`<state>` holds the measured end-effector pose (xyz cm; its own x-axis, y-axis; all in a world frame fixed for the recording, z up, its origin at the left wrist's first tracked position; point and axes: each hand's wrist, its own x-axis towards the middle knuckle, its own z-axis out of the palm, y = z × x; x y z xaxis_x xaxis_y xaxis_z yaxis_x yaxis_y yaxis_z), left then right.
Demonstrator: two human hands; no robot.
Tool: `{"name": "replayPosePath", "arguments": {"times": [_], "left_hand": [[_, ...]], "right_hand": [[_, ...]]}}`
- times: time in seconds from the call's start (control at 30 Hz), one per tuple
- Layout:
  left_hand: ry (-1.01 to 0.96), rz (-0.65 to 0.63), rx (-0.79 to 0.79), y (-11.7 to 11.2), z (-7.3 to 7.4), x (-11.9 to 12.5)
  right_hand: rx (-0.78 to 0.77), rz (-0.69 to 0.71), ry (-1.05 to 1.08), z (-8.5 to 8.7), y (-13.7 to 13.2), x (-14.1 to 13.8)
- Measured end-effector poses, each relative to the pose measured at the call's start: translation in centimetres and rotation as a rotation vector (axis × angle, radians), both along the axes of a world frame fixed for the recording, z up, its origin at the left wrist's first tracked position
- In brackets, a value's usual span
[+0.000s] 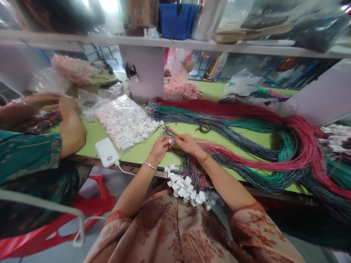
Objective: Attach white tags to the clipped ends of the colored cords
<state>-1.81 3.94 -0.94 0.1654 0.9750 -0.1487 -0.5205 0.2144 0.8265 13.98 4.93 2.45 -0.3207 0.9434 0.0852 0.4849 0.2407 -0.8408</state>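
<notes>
Over the table's front part, my left hand [161,148] pinches a small white connector [170,141]. Close beside it, my right hand [187,143] is closed, its fingertips on thin wires at the connector; which wire they grip is too small to tell. Loose ends of red, green and black wires [168,131] stick out just beyond both hands. Below my hands, a cluster of white connectors [186,190] with wires attached hangs over the table edge in front of my body. A clear plastic bag of white connectors [124,124] lies to the left.
Long red, green and black wire bundles [236,111] curve across the right side. A tape roll [204,128] and a white power bank [107,152] with cable lie on the green table [94,133]. A co-worker's arm [71,126] is at left. A shelf [109,39] holds a blue bin [177,22].
</notes>
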Motion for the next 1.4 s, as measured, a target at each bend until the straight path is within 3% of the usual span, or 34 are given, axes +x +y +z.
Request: {"name": "replayPosePath", "arguments": {"times": [0.17, 0.3, 0.5, 0.57, 0.67, 0.7, 0.77, 0.87, 0.9, 0.97, 1.07, 1.13, 1.2, 1.3, 1.4], "left_hand": [[0.193, 0.023, 0.099, -0.2, -0.1, 0.2], [0.193, 0.047, 0.092, -0.2, -0.2, 0.3], [0.347, 0.083, 0.18, -0.2, -0.2, 0.3], [0.511, 0.159, 0.31, -1.0, 0.2, 0.5], [0.815, 0.272, 0.749, -3.3, 1.4, 1.6], [0.89, 0.211, 0.934, -4.3, 1.8, 2.2], [1.002, -0.075, 1.253, -6.3, 2.4, 3.5], [1.048, -0.421, 1.437, -8.4, 2.5, 5.1], [1.026, -0.451, 1.414, -8.6, 2.4, 5.1], [0.945, -0.381, 1.249, -8.5, 2.1, 4.4], [0.892, -0.03, 0.846, -6.5, 2.1, 0.9], [1.065, 0.248, 0.63, -4.5, 2.4, -2.4], [1.368, 0.392, 0.501, -2.3, 2.6, -5.5], [1.676, 0.314, 0.456, 0.4, 2.1, -8.6], [1.782, 0.228, 0.491, 1.5, 1.3, -9.4]], "right_hand": [[0.073, 0.025, -0.026, -0.7, -0.2, 0.0], [0.116, 0.087, -0.053, -0.6, -0.2, 0.4], [0.146, -0.003, -0.117, -1.1, -0.3, 0.0], [0.071, 0.036, -0.038, -0.9, -0.1, 0.3], [-0.109, 0.084, 0.16, 0.0, 0.6, 1.0], [-0.142, 0.093, 0.192, 0.3, 0.8, 1.2], [-0.13, 0.143, 0.137, 0.7, 0.7, 1.0], [0.022, 0.226, -0.147, 0.3, -0.2, -0.3], [0.079, 0.217, -0.243, 0.0, -0.6, -0.8], [0.143, 0.159, -0.393, -0.8, -1.3, -1.6], [0.163, 0.109, -0.525, -1.4, -1.9, -2.2], [0.19, 0.095, -0.555, -1.5, -2.1, -2.2], [0.204, 0.063, -0.537, -1.5, -2.1, -2.2], [0.193, 0.017, -0.464, -1.6, -2.0, -2.1], [0.222, -0.01, -0.344, -1.9, -1.6, -1.9]]}}
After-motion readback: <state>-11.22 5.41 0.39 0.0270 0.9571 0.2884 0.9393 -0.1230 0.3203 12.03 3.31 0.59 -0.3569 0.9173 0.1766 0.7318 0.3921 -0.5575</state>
